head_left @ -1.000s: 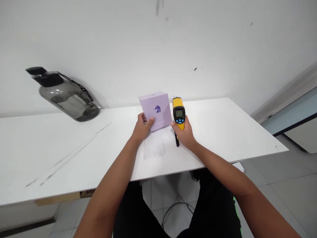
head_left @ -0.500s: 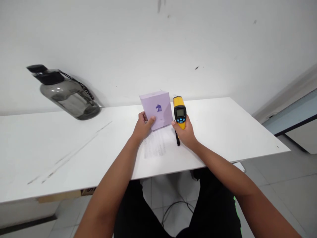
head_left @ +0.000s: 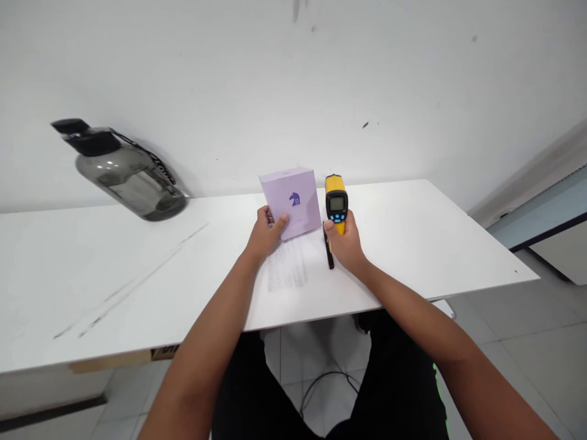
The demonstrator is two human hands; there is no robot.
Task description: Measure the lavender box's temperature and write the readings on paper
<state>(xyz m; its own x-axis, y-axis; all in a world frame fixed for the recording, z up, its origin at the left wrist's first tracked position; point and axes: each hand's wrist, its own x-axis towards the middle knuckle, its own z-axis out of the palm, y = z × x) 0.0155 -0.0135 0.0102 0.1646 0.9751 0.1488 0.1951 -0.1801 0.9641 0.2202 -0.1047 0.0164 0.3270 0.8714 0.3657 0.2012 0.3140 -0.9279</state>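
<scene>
A light purple box [head_left: 300,208] with a dark horse-head print faces me, tilted, near the middle of the table. My left hand [head_left: 267,232] grips its lower left corner, thumb on the front and fingers behind. My right hand [head_left: 346,241] is wrapped round the handle of a yellow and black infrared thermometer [head_left: 337,198], held upright just right of the box. The thermometer's small grey screen and blue buttons point towards me; I cannot read the screen. Under the right hand, a black pen [head_left: 329,256] lies on the table, its upper part partly hidden.
A smoky grey water bottle [head_left: 131,177] with a black lid and strap stands at the back left against the wall [head_left: 229,91]. The white table [head_left: 151,269] has dark smudges left and centre. Its right edge ends above a tiled floor [head_left: 518,330]. A cable [head_left: 321,379] lies below.
My right hand has moved the thermometer slightly right and up, widening the gap to the box. The left hand and the box are almost unchanged.
</scene>
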